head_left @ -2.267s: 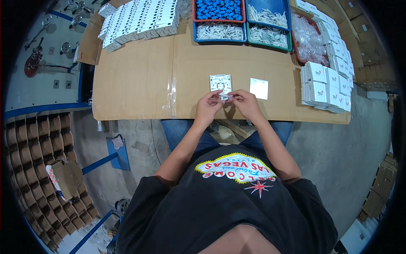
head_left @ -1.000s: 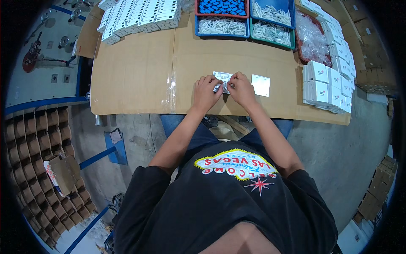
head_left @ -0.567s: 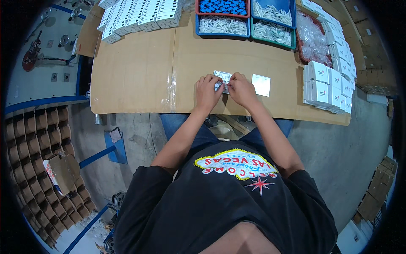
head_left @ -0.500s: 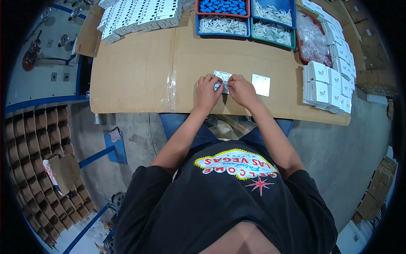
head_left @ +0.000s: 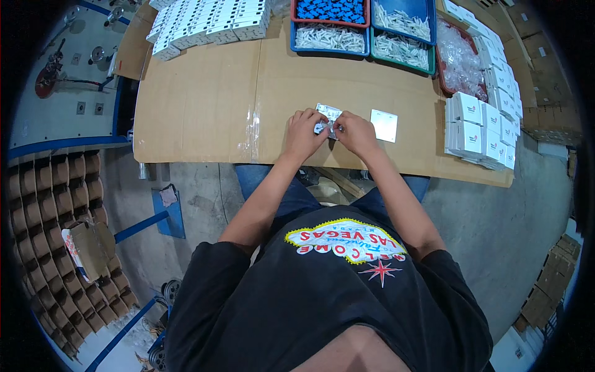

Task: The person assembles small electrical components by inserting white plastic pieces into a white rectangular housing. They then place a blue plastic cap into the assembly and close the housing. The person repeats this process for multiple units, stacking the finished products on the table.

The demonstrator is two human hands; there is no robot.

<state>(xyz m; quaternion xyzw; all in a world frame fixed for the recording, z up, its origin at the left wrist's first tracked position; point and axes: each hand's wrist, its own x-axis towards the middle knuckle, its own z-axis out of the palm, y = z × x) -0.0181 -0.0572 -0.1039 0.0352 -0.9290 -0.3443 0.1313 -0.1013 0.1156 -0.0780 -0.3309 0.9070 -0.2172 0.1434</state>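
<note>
My left hand (head_left: pixel 305 132) and right hand (head_left: pixel 354 131) pinch a small white packet (head_left: pixel 326 121) together over the cardboard-covered table (head_left: pixel 204 99).

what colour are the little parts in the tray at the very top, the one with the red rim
Blue. The head view shows the red-rimmed tray filled with small blue parts.

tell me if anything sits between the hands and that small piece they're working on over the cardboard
Nothing visible does. The left hand and right hand both already pinch the small pale part between their fingertips, just above the cardboard-covered table. The flat white card lies apart to the right.
</note>
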